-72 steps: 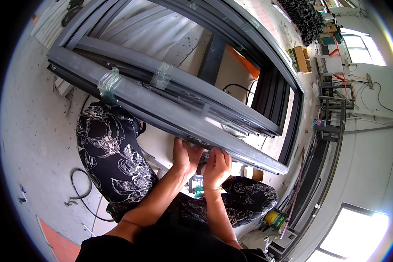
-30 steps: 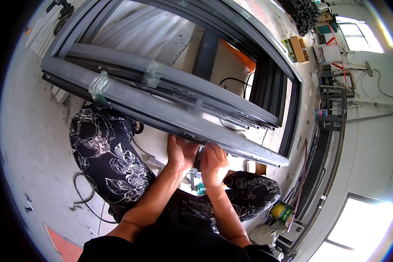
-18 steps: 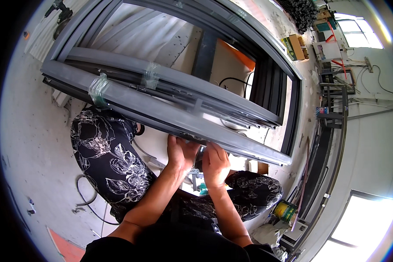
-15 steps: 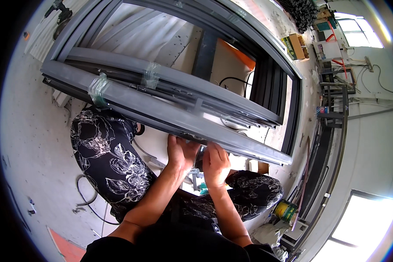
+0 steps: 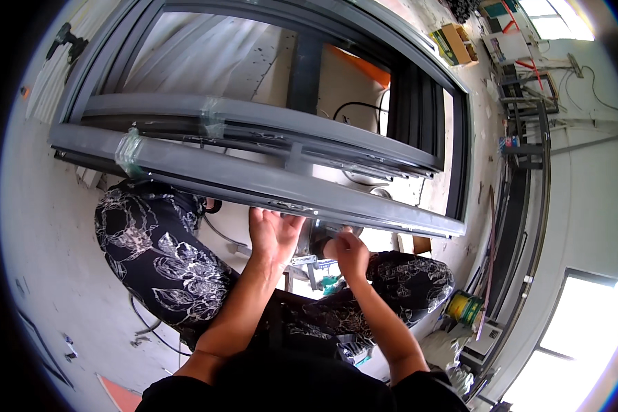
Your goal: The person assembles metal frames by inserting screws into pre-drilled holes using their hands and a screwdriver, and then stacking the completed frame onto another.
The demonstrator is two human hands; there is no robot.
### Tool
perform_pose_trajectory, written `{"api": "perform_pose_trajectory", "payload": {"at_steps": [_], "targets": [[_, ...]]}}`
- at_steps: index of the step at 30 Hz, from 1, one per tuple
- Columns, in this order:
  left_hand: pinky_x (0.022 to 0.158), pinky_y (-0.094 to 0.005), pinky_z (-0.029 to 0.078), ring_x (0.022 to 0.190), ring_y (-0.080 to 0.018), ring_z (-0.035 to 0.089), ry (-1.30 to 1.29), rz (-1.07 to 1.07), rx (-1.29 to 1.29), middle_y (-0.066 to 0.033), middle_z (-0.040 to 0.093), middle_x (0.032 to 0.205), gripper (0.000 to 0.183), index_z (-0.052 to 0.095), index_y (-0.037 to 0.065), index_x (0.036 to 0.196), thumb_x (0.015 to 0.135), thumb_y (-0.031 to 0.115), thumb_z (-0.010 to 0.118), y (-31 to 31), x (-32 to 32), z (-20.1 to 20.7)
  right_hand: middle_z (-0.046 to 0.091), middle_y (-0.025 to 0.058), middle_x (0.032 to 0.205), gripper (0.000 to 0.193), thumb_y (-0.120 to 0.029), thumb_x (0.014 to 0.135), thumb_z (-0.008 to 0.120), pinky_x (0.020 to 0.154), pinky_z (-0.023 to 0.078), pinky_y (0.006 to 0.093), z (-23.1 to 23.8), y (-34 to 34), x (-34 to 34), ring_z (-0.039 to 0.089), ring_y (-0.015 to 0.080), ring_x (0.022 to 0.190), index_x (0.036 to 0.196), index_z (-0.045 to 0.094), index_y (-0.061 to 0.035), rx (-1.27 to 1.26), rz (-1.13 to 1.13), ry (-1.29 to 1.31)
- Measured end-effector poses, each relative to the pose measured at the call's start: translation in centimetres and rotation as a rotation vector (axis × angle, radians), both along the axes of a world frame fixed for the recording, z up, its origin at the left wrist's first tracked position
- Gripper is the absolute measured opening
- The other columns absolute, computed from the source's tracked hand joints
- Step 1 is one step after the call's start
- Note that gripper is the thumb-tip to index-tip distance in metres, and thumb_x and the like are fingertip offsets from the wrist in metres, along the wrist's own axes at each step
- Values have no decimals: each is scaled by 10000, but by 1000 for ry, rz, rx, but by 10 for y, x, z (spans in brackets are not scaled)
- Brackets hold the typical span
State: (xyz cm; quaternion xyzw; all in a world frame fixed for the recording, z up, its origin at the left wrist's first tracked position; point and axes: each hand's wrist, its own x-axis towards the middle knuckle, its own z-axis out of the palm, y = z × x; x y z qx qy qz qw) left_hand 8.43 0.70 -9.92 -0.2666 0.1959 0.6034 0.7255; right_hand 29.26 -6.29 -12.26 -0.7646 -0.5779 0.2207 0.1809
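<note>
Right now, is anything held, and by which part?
Left hand: fingertips at the grey frame's near bar, grip unclear. Right hand: curled, whether holding anything cannot be told.

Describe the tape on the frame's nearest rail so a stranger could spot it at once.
Find the big grey frame, then its nearest rail, with the person's left hand at its lower edge. Toward that rail's left end, clear greenish tape wraps over it. Unlike the similar piece on the next rail in, it sits nearer the person and further left.
</note>
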Motion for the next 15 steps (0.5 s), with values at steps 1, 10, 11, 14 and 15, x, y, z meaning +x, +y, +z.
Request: {"api": "perform_pose_trajectory", "payload": {"at_steps": [1,10,11,14,15], "targets": [[1090,-472,396,1161,-297,546,-12,-15,-4,-61,639,1143,371,615,61,1124,983,371,469,1,2,0,692,161,868,155,-166,831,670,686,537,387,-37,-1,29,682,321,772,922,720,-52,-144,0,-6],[1088,-426,354,1179,-253,517,-18,-91,12,-41,628,1210,404,632,108,1170,978,417,455,3,7,-1,646,222,1077,320,-216,835,635,875,480,470,-197,36,70,594,453,1014,1087,644,-17,93,225,-290],[1090,-423,348,1200,-250,507,6,-77,8,-40,615,1244,413,622,111,1197,982,418,448,0,2,4,646,223,1077,321,-216,835,635,874,480,470,-202,40,63,594,453,1014,1087,643,-18,2,249,-284],[1100,-422,332,1252,-243,479,-14,-67,20,-45,579,1320,432,598,118,1256,996,416,425,-7,-3,0,645,225,1077,323,-217,835,635,872,481,472,-213,44,64,594,453,1014,1090,641,-18,-215,299,-301],[1100,-421,333,1251,-242,479,-11,-76,10,-47,581,1317,430,601,118,1252,998,415,423,-8,-3,0,644,225,1077,323,-217,835,635,871,482,472,-215,40,67,594,453,1015,1090,640,-19,-263,315,-302]]}}
